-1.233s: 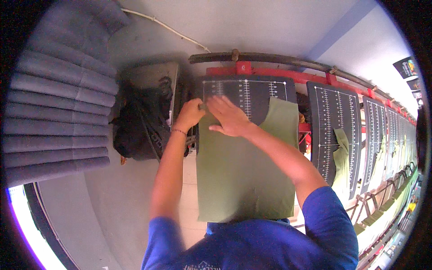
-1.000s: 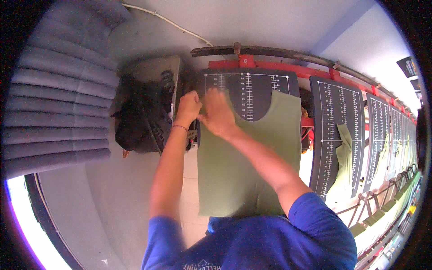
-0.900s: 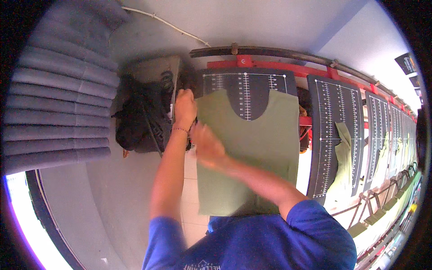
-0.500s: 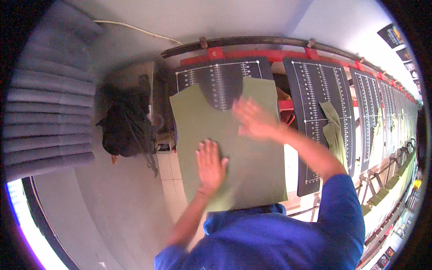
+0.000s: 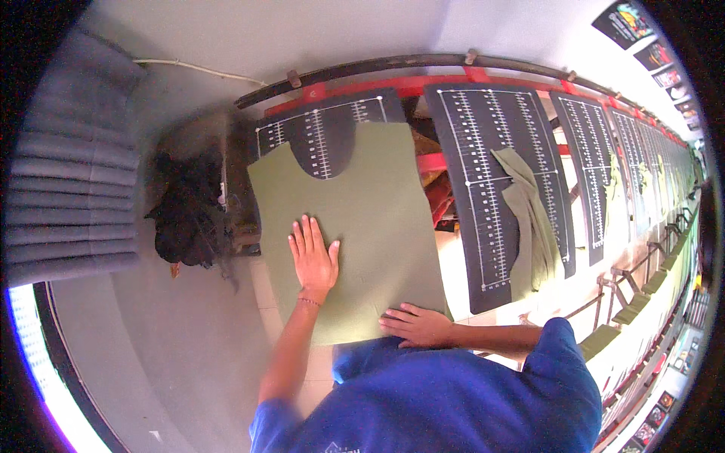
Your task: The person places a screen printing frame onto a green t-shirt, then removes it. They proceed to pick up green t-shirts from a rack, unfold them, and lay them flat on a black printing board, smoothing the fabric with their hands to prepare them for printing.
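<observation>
An olive-green cut shirt panel with a scooped neckline lies spread over a dark board marked with white ruler lines. My left hand rests flat on the panel, left of its middle, fingers stretched toward the neckline. At the panel's near right edge my right hand lies flat with its fingers pointing left. Neither hand grips anything. Most of the board is hidden under the cloth; its top and the part inside the neckline show.
More marked boards run off to the right along a red and dark rail. A crumpled green cloth piece lies on the nearest one. Black fabric hangs at the left, near a grey curtain.
My right hand has come from beside the neckline down to the panel's near edge. My left hand stays flat on the cloth. The whole view has shifted slightly.
</observation>
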